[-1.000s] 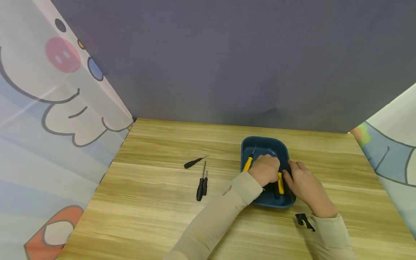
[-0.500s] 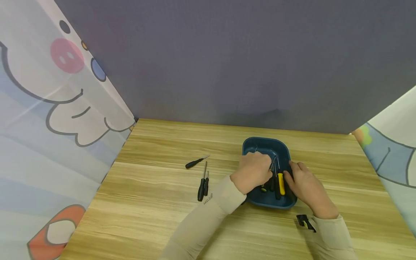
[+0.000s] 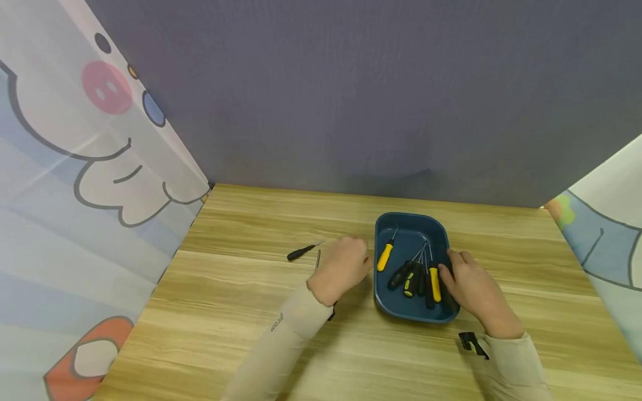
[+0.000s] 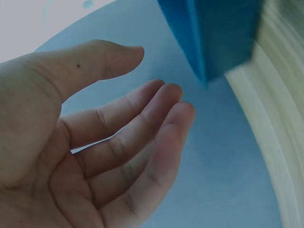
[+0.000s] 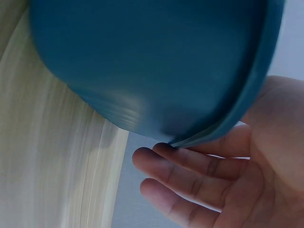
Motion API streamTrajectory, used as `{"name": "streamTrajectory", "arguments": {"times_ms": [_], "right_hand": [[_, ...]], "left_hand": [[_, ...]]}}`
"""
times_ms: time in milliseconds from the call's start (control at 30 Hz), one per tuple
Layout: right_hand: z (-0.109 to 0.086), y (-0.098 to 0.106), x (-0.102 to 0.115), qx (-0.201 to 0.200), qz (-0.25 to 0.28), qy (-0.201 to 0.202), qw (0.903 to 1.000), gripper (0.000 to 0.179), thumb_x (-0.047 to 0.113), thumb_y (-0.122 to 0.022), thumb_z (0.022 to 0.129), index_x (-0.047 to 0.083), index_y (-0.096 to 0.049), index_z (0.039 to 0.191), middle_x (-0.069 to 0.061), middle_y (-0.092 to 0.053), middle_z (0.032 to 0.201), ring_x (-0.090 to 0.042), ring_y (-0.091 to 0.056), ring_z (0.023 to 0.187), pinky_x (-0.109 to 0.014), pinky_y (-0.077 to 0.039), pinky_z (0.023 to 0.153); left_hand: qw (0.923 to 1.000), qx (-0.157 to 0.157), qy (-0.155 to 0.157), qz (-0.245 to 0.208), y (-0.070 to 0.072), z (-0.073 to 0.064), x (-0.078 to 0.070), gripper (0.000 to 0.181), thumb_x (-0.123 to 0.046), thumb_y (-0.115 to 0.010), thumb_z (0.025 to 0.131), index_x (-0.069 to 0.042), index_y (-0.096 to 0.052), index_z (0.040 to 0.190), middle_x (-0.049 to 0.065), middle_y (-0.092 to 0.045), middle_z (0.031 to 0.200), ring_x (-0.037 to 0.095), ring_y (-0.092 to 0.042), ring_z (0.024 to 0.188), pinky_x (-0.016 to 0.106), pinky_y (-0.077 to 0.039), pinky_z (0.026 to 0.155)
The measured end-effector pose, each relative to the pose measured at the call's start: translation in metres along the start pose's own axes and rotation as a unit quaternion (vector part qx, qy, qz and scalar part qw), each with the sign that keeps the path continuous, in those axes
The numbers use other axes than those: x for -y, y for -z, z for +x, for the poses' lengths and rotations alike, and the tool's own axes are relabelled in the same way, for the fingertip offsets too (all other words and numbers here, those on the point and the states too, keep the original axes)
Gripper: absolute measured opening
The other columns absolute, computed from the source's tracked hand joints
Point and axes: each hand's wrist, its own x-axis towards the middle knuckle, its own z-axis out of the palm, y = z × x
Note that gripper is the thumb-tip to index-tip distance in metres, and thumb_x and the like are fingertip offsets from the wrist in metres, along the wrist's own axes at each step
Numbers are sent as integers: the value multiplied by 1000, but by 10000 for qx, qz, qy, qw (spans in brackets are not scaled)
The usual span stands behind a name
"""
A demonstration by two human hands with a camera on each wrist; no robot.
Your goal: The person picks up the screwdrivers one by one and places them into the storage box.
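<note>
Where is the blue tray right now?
In the head view, the blue tray sits right of centre on the table, between the left hand and right hand.

Field of view: blue tub (image 3: 408, 309) upright on bench (image 3: 210, 312). Inside, I see yellow driver (image 3: 385, 257) by left wall, tip away; driver bunch (image 3: 413, 280), black and yellow handles, further right. Outside, left, black driver (image 3: 300, 253) aslant; another's shaft (image 3: 318, 258), mostly hidden.
</note>
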Motion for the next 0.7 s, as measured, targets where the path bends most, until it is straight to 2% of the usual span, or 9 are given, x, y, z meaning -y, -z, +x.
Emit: {"name": "streamTrajectory", "arguments": {"times_ms": [133,233,367,467,700], "right_hand": [[0,0,0,37,5,-23,10000,48,14,-58,100,-21,-47,131,-41,-51,120,-55,-57,102,-62,-50,80],[-1,0,-1,12,3,6,10000,47,13,-58,100,-21,-47,131,-41,-51,119,-55,-58,101,-61,-50,80],[-1,0,-1,-54,5,42,10000,47,13,-58,100,-21,-48,130,-41,-52,118,-54,-59,100,-61,-51,79],[-1,0,-1,-103,12,71,9999,46,13,-58,100,-21,-48,130,-40,-52,118,-54,-59,99,-61,-51,78],[0,-1,-2,-114,29,74,9999,46,13,-59,100,-21,-48,130,-41,-52,118,-55,-58,99,-61,-51,78]], "left_hand": [[9996,10,251,146,-1,-9,20,32,-20,-69,95,-15,-52,68,-5,-40,57,7,-38,46,22,-34,39],[9994,-87,311,114,-3,-15,36,26,-19,-70,94,-14,-58,72,-5,-45,59,8,-41,47,22,-36,39],[9989,-259,376,110,-7,-25,57,12,-16,-74,92,-9,-68,85,0,-57,70,9,-47,51,23,-39,42],[9984,-286,457,147,-6,-30,71,12,-14,-75,91,-4,-71,95,5,-63,78,11,-52,56,24,-43,45],[9975,-297,613,173,-8,-32,105,12,-12,-76,89,-2,-70,91,5,-60,75,14,-54,61,28,-47,52]]}}
